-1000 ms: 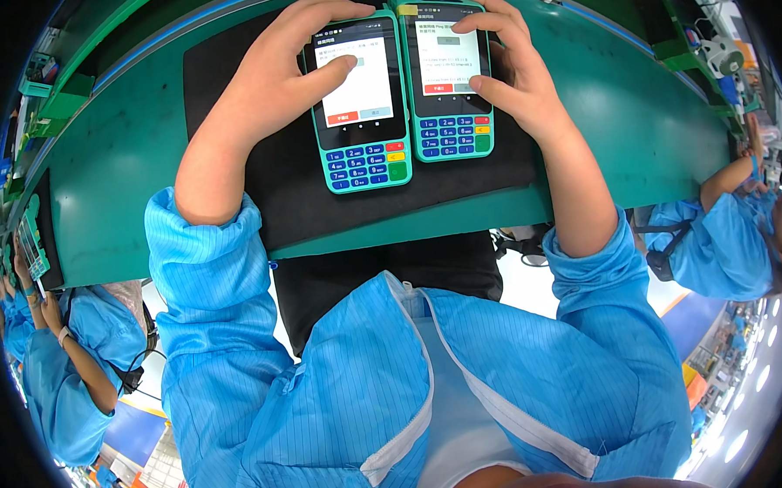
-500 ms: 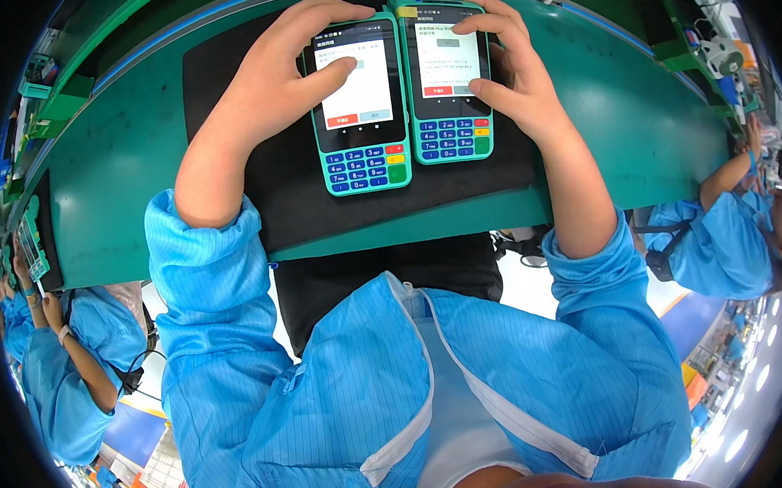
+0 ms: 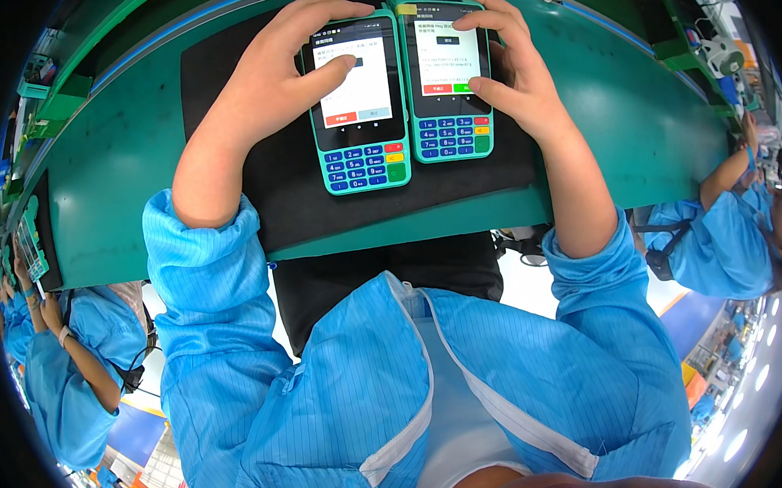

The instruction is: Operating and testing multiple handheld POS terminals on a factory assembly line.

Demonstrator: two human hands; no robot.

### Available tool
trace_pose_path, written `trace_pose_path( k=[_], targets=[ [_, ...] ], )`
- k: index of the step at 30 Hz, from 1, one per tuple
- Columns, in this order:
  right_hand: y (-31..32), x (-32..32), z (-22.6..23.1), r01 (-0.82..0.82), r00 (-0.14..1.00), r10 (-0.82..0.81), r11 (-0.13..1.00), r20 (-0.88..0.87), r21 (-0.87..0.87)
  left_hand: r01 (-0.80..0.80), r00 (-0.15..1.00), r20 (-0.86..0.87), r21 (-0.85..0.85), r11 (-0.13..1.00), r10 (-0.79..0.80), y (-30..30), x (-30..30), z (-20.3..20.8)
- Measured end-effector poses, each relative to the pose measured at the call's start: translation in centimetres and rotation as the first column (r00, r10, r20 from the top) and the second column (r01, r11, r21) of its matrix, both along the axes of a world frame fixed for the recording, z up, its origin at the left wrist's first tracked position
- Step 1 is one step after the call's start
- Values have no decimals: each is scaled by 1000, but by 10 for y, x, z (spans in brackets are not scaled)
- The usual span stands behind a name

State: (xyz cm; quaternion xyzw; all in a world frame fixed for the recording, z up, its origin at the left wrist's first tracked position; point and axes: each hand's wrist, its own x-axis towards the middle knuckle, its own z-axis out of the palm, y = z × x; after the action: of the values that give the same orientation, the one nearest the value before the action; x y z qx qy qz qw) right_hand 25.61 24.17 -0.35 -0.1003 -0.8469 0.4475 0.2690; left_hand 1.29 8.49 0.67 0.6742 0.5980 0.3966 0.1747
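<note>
Two teal handheld payment terminals lie face up side by side on a black mat (image 3: 275, 197). Over the upper left of the left payment terminal (image 3: 364, 133) spreads my left hand (image 3: 283, 70). Its fingers stretch to the top edge and the thumb tip is at a dark button on the lit screen. My right hand (image 3: 519, 77) is at the right side of the right payment terminal (image 3: 453, 109), fingers apart. One fingertip is over its upper screen, and the thumb is by a green on-screen button. Some right fingers are partly hidden. Both keypads are uncovered.
The mat lies on a green worktable (image 3: 126, 168) with a raised back edge. At the far left, another terminal (image 3: 33, 238) lies near a co-worker (image 3: 73, 362) in blue. Another person in blue (image 3: 714, 243) sits at the right, with equipment (image 3: 725, 58) behind.
Grey buttons on both screens have turned dark. The right terminal's lower right screen button has gone from grey to green. My hands have hardly moved.
</note>
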Motion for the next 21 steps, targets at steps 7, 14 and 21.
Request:
trace_pose_path(
  k=[7,14,21],
  targets=[
    [0,0,1,7,1000,-7,1000,-12,-1,1,1000,0,0,1000,-1,0,0,2],
    [-1,-2,2,16,1000,-15,999,12,-34,26,1000,0,11,1000,-26,0,-3,2],
    [0,-3,0,9,1000,-10,997,-6,-75,21,1000,1,4,1000,-21,-1,-4,1]
  ],
)
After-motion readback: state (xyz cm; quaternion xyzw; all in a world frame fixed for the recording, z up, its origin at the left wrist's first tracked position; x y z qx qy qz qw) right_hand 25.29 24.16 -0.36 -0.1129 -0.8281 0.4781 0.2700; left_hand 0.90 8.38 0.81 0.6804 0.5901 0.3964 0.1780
